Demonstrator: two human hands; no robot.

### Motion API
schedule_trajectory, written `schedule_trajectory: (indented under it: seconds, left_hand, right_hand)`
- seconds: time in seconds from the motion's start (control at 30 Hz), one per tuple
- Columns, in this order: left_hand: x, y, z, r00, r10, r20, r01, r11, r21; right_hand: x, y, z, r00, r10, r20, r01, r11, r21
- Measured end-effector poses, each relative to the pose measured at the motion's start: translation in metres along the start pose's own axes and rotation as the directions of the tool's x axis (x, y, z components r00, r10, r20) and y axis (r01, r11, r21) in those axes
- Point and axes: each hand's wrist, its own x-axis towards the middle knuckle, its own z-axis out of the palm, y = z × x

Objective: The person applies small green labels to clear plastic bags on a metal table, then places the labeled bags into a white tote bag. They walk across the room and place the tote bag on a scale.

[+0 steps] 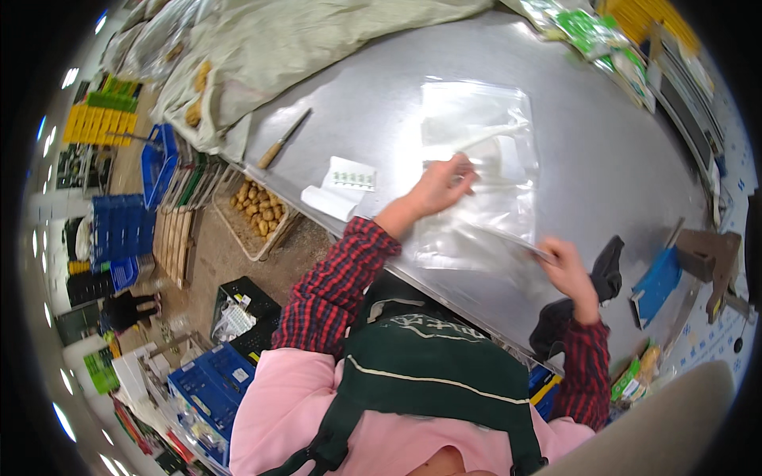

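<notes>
Clear plastic bags (482, 119) lie flat on the steel table (595, 137) before me. My left hand (443, 184) is over the middle of the bags, its fingers curled; motion blur hides whether it grips any film. At the bags' lower right corner, my right hand (562, 265) pinches the edge of the plastic and lifts it a little. Left of the bags lie a roll of white labels (342, 187) with green print and a knife (284, 138) with a wooden handle.
A pale cloth sack (256, 65) with potatoes lies at the upper left. Below the table's edge stands a crate of potatoes (259, 208). Dark cloth (607, 271) and a blue object (658, 285) lie at the right. Green-printed packages (589, 35) are at the upper right.
</notes>
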Motion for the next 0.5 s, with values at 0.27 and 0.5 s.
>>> schedule_trajectory:
  seconds: [0.27,0.5]
  left_hand:
    - [-0.088,0.117,-0.111,0.882,0.425,-0.204,-0.397,0.903,0.165]
    - [-0.27,0.176,-0.234,0.734,0.528,-0.428,-0.16,0.746,0.646]
  right_hand:
    - [-0.032,-0.055,-0.058,0.889,-0.455,-0.058,0.217,0.307,0.927]
    - [0.157,-0.183,0.121,0.904,-0.425,-0.037,0.339,0.662,0.669]
